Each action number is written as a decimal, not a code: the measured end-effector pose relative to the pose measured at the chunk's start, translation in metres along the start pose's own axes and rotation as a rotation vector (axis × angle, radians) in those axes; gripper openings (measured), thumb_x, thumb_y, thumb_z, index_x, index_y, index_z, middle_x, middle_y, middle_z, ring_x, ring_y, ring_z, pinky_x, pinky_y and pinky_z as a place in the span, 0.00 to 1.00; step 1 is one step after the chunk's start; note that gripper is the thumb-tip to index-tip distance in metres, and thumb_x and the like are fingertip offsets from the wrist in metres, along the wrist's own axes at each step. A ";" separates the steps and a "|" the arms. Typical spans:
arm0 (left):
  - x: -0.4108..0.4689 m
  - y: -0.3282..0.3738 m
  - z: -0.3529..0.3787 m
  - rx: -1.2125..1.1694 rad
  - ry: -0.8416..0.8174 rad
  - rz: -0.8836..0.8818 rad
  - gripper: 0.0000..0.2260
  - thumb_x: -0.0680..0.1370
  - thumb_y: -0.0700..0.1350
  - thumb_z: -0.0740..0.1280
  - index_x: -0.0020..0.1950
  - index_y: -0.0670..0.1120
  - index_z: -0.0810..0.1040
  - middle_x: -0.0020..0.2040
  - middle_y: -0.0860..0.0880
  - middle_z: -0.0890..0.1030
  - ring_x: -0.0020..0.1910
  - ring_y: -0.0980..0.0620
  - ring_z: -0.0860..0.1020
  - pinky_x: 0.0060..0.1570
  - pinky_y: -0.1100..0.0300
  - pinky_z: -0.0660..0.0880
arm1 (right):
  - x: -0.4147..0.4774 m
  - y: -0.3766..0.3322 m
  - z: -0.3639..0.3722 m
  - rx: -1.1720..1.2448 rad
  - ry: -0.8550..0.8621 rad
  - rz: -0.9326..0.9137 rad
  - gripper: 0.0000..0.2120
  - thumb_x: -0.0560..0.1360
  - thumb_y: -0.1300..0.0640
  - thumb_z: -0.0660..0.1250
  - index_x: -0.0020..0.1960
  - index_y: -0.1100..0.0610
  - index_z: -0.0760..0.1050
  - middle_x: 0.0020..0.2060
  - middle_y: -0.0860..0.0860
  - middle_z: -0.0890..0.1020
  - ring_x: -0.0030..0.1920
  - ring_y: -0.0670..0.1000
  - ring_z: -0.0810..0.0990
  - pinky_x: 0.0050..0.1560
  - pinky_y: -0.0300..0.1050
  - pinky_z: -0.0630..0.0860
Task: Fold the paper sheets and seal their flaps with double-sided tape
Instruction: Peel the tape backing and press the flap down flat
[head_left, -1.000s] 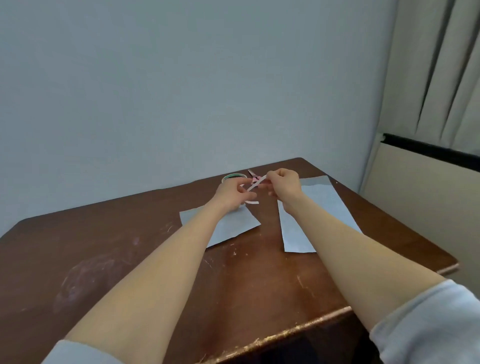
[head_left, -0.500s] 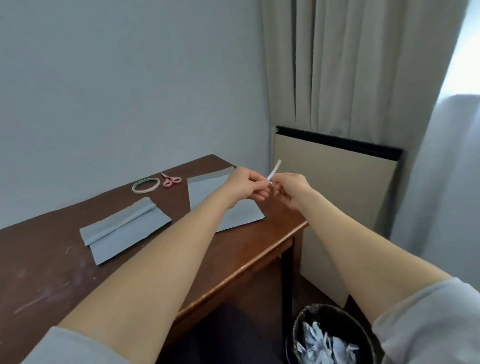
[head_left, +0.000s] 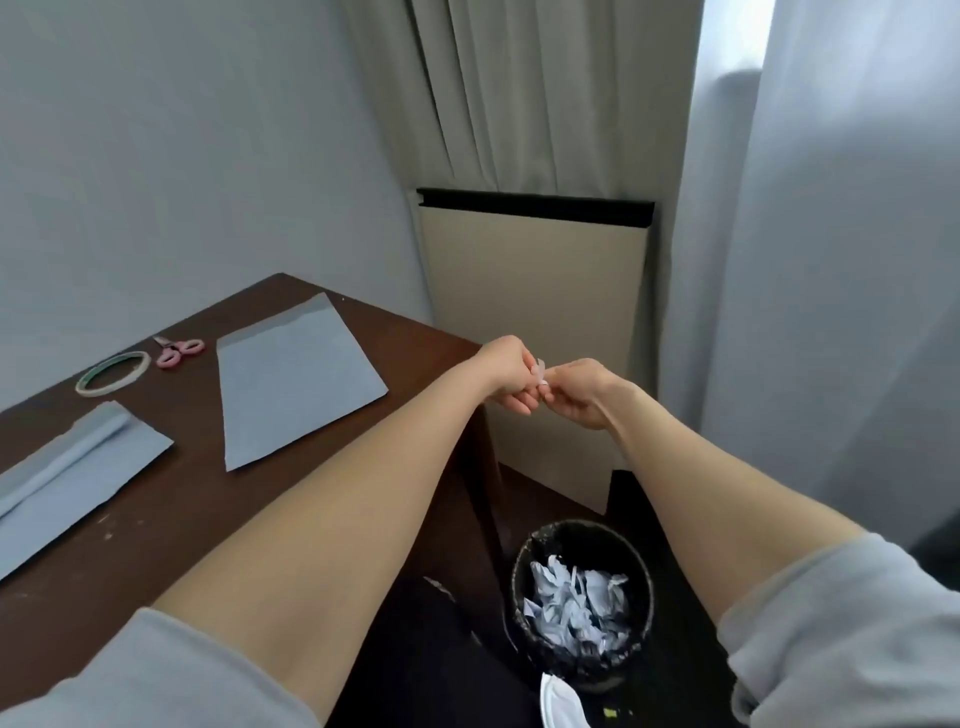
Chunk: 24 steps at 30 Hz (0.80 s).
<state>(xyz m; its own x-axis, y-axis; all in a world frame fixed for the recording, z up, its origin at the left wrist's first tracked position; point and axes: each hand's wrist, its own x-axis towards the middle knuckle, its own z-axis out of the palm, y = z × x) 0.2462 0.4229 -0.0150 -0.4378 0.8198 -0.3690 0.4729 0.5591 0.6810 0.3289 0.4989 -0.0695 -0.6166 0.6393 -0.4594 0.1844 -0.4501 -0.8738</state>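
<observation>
My left hand (head_left: 508, 375) and my right hand (head_left: 579, 393) meet in the air past the table's right edge, both pinching a small white strip of tape backing (head_left: 540, 372). Two grey paper sheets lie on the brown table (head_left: 182, 499): one folded with a flap (head_left: 78, 462) at the left, one flat sheet (head_left: 296, 384) in the middle. A roll of double-sided tape (head_left: 113, 372) and pink-handled scissors (head_left: 177, 350) sit near the wall.
A black waste bin (head_left: 581, 597) full of crumpled white scraps stands on the floor below my hands. A beige panel (head_left: 535, 322) and curtains (head_left: 519, 88) are behind. A white object (head_left: 561, 701) lies at the bottom edge.
My view swung right from the table toward the bin. Both hands carried the strip from above the tape roll out past the table's edge, and the strip looks shorter and crumpled now.
</observation>
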 end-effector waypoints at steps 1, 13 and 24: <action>0.006 -0.002 0.010 0.037 -0.029 -0.007 0.06 0.80 0.33 0.59 0.55 0.41 0.71 0.41 0.43 0.76 0.35 0.51 0.74 0.31 0.62 0.78 | 0.006 0.009 -0.005 -0.047 0.058 0.015 0.09 0.78 0.67 0.62 0.43 0.62 0.78 0.21 0.50 0.78 0.18 0.41 0.73 0.27 0.31 0.73; 0.070 -0.072 0.088 0.284 -0.147 -0.060 0.21 0.78 0.43 0.66 0.71 0.42 0.68 0.68 0.43 0.71 0.64 0.46 0.73 0.58 0.53 0.76 | 0.068 0.177 -0.048 -0.310 0.420 0.303 0.09 0.71 0.70 0.69 0.37 0.62 0.70 0.38 0.58 0.78 0.34 0.52 0.83 0.35 0.43 0.80; 0.080 -0.095 0.103 0.293 -0.192 -0.104 0.21 0.79 0.44 0.66 0.71 0.42 0.68 0.68 0.44 0.70 0.64 0.46 0.72 0.58 0.53 0.76 | 0.067 0.203 -0.046 -0.454 0.450 0.399 0.15 0.77 0.61 0.63 0.61 0.67 0.75 0.59 0.62 0.79 0.60 0.61 0.78 0.58 0.48 0.74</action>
<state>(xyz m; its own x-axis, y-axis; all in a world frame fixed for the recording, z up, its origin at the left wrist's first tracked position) 0.2448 0.4477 -0.1741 -0.3569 0.7494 -0.5578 0.6443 0.6298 0.4339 0.3600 0.4789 -0.2847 -0.0822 0.7186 -0.6906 0.6857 -0.4621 -0.5625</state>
